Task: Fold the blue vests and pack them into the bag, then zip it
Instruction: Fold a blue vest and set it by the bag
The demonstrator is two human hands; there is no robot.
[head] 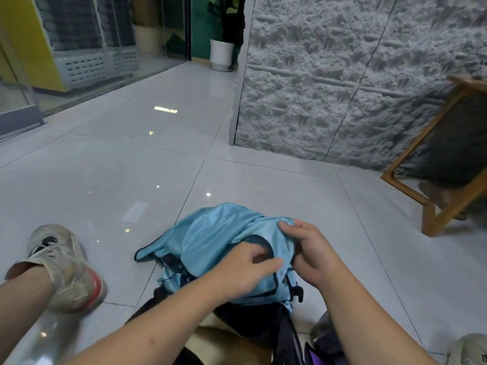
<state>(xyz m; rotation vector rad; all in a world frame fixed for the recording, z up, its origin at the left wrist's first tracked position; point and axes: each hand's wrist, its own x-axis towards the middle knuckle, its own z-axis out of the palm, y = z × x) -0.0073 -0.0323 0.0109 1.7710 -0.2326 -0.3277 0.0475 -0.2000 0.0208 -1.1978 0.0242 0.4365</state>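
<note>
A crumpled light-blue vest [210, 235] with dark trim lies heaped on top of a black bag [253, 322] on the tiled floor in front of me. My left hand [245, 272] grips the vest's near edge by a dark-rimmed armhole, its thumb pressed on the cloth. My right hand [308, 248] pinches the fabric at the vest's right side, fingers curled into it. More blue cloth [171, 275] hangs down the bag's left side. The bag's opening is hidden under the vest.
My left leg and a worn white sneaker [66, 264] stretch out at the left. A wooden frame chair [442, 164] stands at the right against a grey textured wall [342, 75]. A white plant pot [222, 54] stands far back. Another shoe [471, 349] shows at the bottom right.
</note>
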